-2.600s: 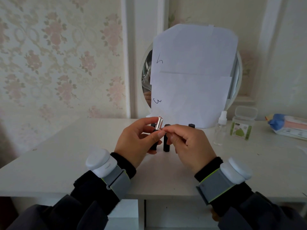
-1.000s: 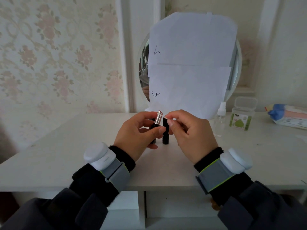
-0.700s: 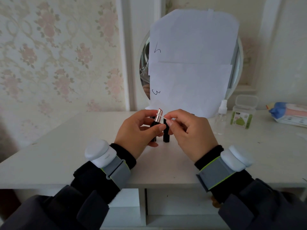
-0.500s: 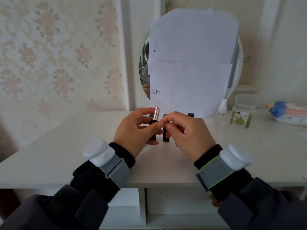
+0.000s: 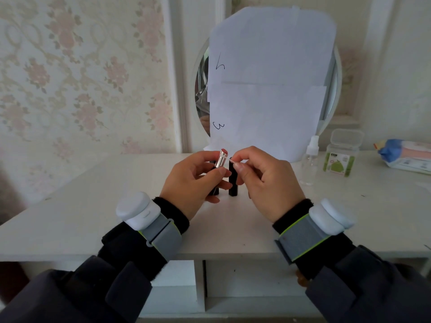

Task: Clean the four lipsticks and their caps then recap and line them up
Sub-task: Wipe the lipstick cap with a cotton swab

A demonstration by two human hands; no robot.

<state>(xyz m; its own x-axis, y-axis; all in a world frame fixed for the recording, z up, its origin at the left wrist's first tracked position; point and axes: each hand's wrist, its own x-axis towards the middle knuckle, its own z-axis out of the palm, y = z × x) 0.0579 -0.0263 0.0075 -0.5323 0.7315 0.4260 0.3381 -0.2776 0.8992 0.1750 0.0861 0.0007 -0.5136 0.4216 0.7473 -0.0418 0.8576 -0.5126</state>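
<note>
On the upper white paper sheet (image 5: 272, 45) taped over my round mirror (image 5: 332, 89) I can read a handwritten "4" near its left edge. The lower white paper sheet (image 5: 263, 117) carries a handwritten "3", also at the left. The green label on the small clear plastic box (image 5: 339, 160) has print too small for me to read.

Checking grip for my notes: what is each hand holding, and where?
Left hand grips the open lipstick by its black base. Right hand pinches something small and white; unclear what.
</note>
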